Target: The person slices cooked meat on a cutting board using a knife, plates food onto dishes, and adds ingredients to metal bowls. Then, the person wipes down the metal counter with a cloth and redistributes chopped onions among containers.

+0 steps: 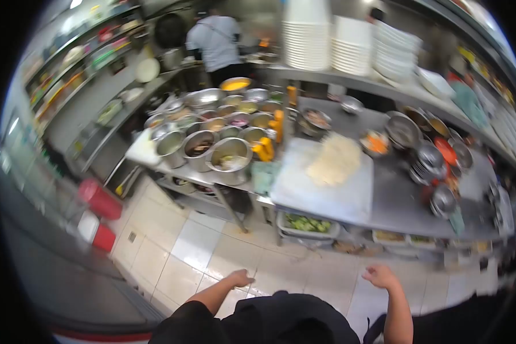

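Observation:
My left hand (240, 278) hangs over the tiled floor at the lower middle, its fingers curled; what it holds, if anything, is too small to tell. To the right, my right hand (379, 276) is also above the floor with its fingers partly bent, and I see no object in it. Neither hand touches the counters. In front of me, a white cutting board (292, 192) bears a spread, pale yellowish food mass (335, 159). A green cloth (265, 176) hangs at the board's left, beside many metal pots of food.
A person (215, 43) in a light shirt stands at the back. Stacked white containers (307, 43) line the upper shelf. Metal bowls (430, 161) crowd the right counter. A tray of green vegetables (308, 225) sits below the board. Red bins (100, 199) stand at left.

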### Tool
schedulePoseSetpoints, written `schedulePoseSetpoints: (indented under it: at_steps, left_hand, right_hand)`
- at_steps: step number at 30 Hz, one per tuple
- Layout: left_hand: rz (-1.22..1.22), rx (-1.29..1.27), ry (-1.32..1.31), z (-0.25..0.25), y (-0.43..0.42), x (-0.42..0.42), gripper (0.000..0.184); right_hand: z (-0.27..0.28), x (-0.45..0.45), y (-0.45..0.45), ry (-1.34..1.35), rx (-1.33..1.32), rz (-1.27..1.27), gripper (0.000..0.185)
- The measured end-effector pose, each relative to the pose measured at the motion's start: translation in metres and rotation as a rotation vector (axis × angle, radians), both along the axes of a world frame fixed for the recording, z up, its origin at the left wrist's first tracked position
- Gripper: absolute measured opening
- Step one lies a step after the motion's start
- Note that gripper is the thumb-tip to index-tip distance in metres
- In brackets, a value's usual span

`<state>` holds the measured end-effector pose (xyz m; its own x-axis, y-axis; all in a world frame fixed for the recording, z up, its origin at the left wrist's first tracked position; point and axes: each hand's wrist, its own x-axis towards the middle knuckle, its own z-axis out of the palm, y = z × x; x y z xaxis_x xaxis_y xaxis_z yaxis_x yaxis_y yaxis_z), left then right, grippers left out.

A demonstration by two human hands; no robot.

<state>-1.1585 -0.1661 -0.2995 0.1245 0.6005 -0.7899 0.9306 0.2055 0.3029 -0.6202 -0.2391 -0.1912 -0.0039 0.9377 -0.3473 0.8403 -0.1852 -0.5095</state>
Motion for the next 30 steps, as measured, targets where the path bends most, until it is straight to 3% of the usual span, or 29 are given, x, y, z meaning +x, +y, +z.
schedulePoseSetpoints:
  at_steps: [3, 6, 9, 12, 17, 19, 21, 23, 24, 25, 27, 30]
  left_hand:
    - [-0.278, 0.054, -0.115, -0.004, 0.016, 0.018, 0.075]
    - [-0.234, 0.04, -0.225, -0.005, 0.05, 0.049, 0.069]
    - [-0.19, 0.185, -0.273, -0.01, 0.086, 0.067, 0.067]
    - [-0.275, 0.512, -0.248, -0.032, 0.098, 0.055, 0.062]
    - [-0.031, 0.215, -0.16, -0.003, 0.08, 0.005, 0.053]
    - [0.213, 0.016, -0.114, 0.024, 0.074, -0.016, 0.053]
    - [0.455, -0.065, -0.131, 0.011, 0.071, -0.053, 0.056]
    - [0.735, 0.005, -0.171, -0.002, 0.073, -0.102, 0.049]
    - [0.729, 0.136, -0.167, -0.022, 0.08, -0.147, 0.046]
    - [0.879, 0.255, -0.142, -0.019, 0.089, -0.185, 0.041]
    - [1.217, 0.637, -0.161, 0.007, 0.127, -0.271, 0.033]
    - [1.381, 0.981, -0.304, 0.09, 0.223, -0.382, 0.028]
  right_hand:
    - [0.043, -0.019, 0.05, 0.094, -0.081, -0.044, 0.034]
    - [0.076, -0.012, 0.084, -0.005, 0.015, -0.07, 0.027]
    - [0.09, 0.005, 0.118, -0.026, 0.168, -0.044, 0.027]
    - [0.09, 0.015, 0.149, 0.09, 0.234, -0.104, 0.021]
    - [0.108, 0.007, 0.198, 0.168, 0.253, -0.079, 0.018]
    - [0.132, -0.012, 0.216, 0.159, 0.288, -0.05, 0.018]
    - [0.147, -0.033, 0.236, 0.17, 0.311, -0.029, 0.018]
    - [0.155, -0.056, 0.258, 0.197, 0.331, -0.015, 0.018]
    - [0.171, -0.078, 0.268, 0.181, 0.314, -0.004, 0.018]
    - [0.175, -0.093, 0.28, 0.234, 0.316, -0.004, 0.018]
    - [0.179, -0.128, 0.308, 0.335, 0.311, -0.002, 0.019]
    - [0.201, -0.199, 0.349, 0.363, 0.266, 0.076, 0.019]
